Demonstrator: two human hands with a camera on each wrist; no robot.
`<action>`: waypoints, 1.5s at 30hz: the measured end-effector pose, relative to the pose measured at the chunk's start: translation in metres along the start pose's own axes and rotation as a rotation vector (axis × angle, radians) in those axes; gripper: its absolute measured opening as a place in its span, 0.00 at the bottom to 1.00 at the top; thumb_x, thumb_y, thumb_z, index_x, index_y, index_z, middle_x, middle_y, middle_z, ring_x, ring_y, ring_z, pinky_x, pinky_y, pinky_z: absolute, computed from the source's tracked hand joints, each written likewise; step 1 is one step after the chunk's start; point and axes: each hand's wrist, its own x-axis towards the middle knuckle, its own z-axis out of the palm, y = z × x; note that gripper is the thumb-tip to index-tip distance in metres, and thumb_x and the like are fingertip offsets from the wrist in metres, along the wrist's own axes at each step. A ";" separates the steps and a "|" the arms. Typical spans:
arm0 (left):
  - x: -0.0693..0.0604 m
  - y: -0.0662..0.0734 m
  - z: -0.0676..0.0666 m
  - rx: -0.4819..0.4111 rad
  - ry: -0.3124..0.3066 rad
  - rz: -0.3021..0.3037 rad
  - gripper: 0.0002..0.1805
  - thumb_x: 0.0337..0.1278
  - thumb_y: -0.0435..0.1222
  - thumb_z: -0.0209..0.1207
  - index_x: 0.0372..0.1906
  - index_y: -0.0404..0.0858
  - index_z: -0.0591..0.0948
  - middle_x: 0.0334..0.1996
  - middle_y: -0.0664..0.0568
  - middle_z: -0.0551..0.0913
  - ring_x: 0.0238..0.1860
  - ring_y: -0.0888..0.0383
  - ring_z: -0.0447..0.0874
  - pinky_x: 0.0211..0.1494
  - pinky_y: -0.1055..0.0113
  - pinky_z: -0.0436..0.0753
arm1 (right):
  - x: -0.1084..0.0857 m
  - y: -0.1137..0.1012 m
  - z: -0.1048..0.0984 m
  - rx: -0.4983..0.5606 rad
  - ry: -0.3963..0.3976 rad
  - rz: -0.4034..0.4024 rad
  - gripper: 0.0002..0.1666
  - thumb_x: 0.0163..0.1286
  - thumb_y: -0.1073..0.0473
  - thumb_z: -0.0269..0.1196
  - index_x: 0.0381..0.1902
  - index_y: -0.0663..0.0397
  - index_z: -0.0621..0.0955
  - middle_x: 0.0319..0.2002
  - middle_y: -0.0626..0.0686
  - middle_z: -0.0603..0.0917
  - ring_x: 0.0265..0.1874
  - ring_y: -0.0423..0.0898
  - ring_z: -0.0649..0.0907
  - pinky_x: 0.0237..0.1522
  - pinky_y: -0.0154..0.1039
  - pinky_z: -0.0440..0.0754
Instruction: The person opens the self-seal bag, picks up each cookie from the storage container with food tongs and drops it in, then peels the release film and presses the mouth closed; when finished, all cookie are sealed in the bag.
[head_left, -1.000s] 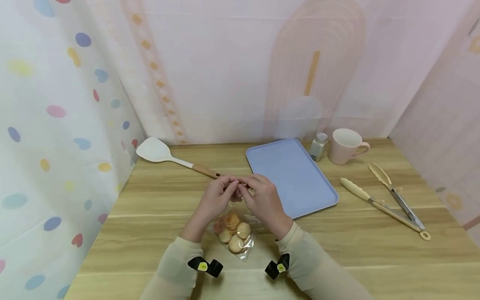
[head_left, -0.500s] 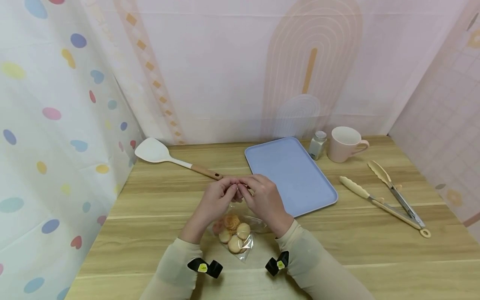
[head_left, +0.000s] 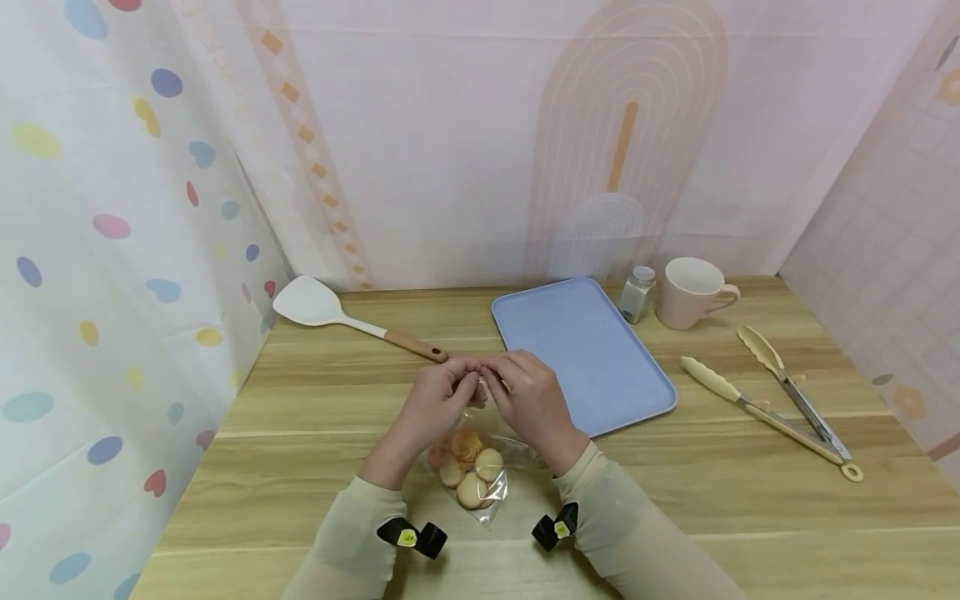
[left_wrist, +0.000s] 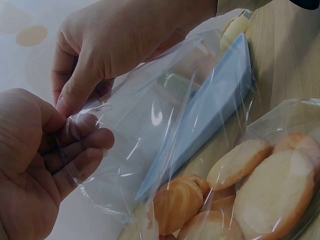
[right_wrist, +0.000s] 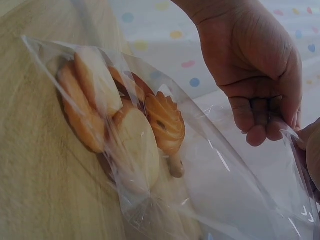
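Observation:
A clear plastic bag (head_left: 483, 510) with several cookies (head_left: 472, 490) in its lower part lies on the table between my forearms. Its upper edge is raised toward my hands. My left hand (head_left: 433, 400) pinches that edge between thumb and forefinger, the other fingers curling loosely behind the film, as the left wrist view shows. Close against it, my right hand (head_left: 531, 398) pinches the same edge, fingertips almost touching the left ones. In the right wrist view the cookies (right_wrist: 137, 145) sit inside the film, a swirled one (right_wrist: 165, 122) among them.
A blue tray (head_left: 592, 350) lies just beyond my right hand. Past it stand a glass shaker (head_left: 637, 296) and a pink mug (head_left: 686, 296). Cream-tipped tongs (head_left: 787, 425) lie spread at the right. A white spatula (head_left: 311, 302) with a wooden handle points toward my left hand.
Both hands keep their pinch at the bag's edge, with only slight shifts of the fingertips. The head view sways a little; the other objects stay put.

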 end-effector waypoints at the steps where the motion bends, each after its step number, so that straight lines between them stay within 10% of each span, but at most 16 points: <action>1: 0.000 0.000 0.000 0.007 -0.002 0.004 0.10 0.70 0.29 0.49 0.44 0.33 0.82 0.23 0.54 0.82 0.26 0.61 0.82 0.32 0.67 0.83 | 0.000 0.000 0.000 -0.003 -0.002 -0.001 0.04 0.64 0.63 0.66 0.36 0.58 0.85 0.33 0.50 0.85 0.34 0.44 0.83 0.36 0.36 0.81; 45: 0.000 0.003 -0.001 0.100 -0.019 0.056 0.10 0.70 0.29 0.49 0.43 0.34 0.81 0.23 0.56 0.82 0.23 0.57 0.80 0.27 0.69 0.78 | 0.000 -0.005 -0.003 0.187 -0.061 0.283 0.07 0.73 0.64 0.54 0.33 0.59 0.75 0.27 0.49 0.73 0.24 0.41 0.71 0.25 0.33 0.71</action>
